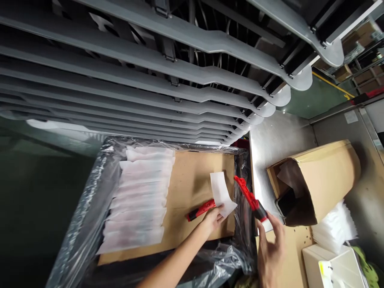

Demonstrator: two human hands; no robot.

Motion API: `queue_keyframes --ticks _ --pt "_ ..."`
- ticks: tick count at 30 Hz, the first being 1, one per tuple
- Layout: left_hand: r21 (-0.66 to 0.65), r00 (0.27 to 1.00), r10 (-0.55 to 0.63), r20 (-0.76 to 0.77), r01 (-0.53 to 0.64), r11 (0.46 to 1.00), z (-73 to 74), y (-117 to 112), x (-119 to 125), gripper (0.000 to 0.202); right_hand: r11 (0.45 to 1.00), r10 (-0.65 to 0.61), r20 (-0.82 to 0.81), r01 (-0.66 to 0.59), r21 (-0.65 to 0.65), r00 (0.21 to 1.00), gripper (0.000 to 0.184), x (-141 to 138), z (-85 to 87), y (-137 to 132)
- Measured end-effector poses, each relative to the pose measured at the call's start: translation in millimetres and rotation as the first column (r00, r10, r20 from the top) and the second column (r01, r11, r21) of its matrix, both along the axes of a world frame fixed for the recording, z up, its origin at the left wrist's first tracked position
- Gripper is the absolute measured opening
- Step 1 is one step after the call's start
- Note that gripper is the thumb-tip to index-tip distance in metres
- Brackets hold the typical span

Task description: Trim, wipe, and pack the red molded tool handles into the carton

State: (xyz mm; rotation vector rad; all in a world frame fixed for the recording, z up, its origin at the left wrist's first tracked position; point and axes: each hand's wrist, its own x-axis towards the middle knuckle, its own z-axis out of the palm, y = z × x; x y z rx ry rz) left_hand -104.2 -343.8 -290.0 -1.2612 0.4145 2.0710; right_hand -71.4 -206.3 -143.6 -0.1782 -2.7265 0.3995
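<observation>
My left hand reaches over the open box and pinches a thin white sheet by its lower edge. Beside those fingers is a red-and-black elongated part, partly covered by the sheet; whether it is held or lies on the cardboard, I cannot tell. To the right, my right hand grips a similar red-and-black elongated part by its black end, tilted up and left. A row of overlapping white-wrapped pieces covers the left side of the cardboard, faintly reddish through the wrapping.
Grey slatted racks overhang the box. Clear plastic lining spills over its front. On the right metal bench lies an open carton with something dark inside. White sheets and a white bin are nearer me.
</observation>
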Motion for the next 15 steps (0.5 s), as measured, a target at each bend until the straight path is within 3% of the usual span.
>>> queue_keyframes --ticks 3,5,9,15 --pt "-0.06 0.999 -0.011 0.035 0.013 0.998 3.7 3 -16 0.022 0.995 0.065 -0.201 -0.049 0.082 0.977 0.031 43 8.3 14" --pt "-0.084 1.0 0.0 0.029 0.003 0.997 7.9 5 -22 0.02 0.975 0.149 -0.228 -0.105 0.194 0.962 0.029 58 7.1 16" --pt "-0.116 1.0 0.007 0.001 -0.007 0.993 16.9 6 -26 0.017 0.937 0.222 -0.173 -0.161 0.31 0.959 0.021 65 0.7 16" --pt "-0.088 0.997 -0.003 -0.077 -0.004 0.996 34.1 2 -25 0.007 0.937 0.22 -0.091 -0.185 0.298 0.971 0.016 64 -5.0 14"
